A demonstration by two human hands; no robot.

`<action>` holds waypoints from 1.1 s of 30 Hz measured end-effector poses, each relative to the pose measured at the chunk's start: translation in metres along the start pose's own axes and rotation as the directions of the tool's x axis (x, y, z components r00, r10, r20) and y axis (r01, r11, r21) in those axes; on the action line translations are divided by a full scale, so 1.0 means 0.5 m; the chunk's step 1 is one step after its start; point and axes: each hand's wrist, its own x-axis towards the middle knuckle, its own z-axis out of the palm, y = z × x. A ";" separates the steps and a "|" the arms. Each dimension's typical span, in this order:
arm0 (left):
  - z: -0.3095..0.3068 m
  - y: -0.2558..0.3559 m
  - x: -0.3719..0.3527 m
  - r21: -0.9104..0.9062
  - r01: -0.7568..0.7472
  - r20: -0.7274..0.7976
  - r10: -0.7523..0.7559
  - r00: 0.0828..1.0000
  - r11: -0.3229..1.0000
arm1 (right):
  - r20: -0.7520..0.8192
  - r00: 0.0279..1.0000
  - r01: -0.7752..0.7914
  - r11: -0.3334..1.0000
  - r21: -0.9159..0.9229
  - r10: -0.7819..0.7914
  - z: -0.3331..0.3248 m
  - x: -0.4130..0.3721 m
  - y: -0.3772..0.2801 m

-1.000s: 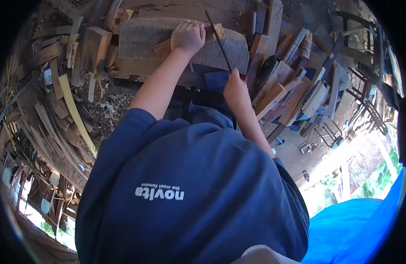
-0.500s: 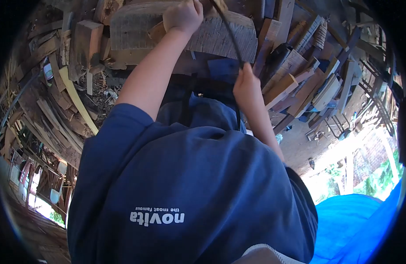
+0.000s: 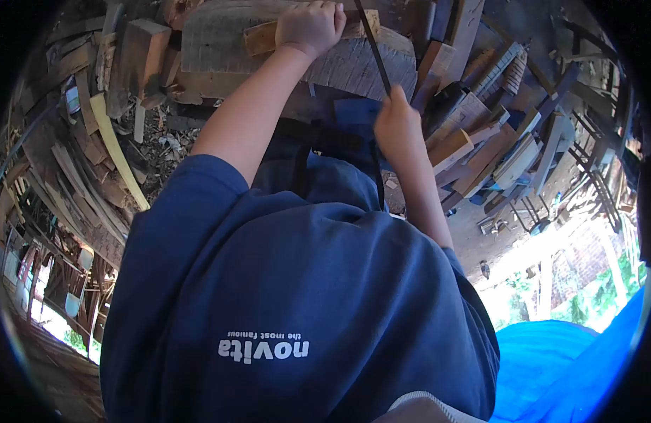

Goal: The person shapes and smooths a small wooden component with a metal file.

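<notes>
The grey board [image 3: 354,63], a broad, weathered slab of timber, serves as the reference for all positions. The small piece of wood [image 3: 260,39], light brown, lies on top of the board, running across its middle portion and tilted slightly up toward the right. The left hand [image 3: 308,29] is planted over the middle of this piece, knuckles up, fingers bent together rather than spread, gripping or pressing down; how far the fingertips wrap around the far side cannot be told. Both ends of the piece show, one on each side of that hand. The right hand [image 3: 399,127] is on the near side of the board, toward its right end, closed in a fist around the near end of the long dark tool [image 3: 375,53]; its grip is tight, though slight blur hides the separate fingers. The tool is narrow, slants up and leftward over the board, crosses the right end of the small piece and passes out of view; whether it touches the wood there cannot be told. To the left of the board stands a thick brown block [image 3: 145,56]. Wood chips [image 3: 169,141] litter the ground on its near left side. Stacked offcuts [image 3: 449,151] lie to its right.
</notes>
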 end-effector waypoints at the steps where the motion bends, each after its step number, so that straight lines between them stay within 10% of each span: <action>1: -0.008 0.001 0.002 0.018 -0.008 0.066 0.007 0.998 1.000 | -0.004 1.000 0.022 1.000 -0.021 -0.023 0.021 0.039 -0.018; 33: -0.007 0.004 0.017 0.013 0.124 0.126 -0.124 0.984 0.992 | 0.048 0.995 -0.089 0.993 -0.076 0.093 -0.011 0.062 -0.043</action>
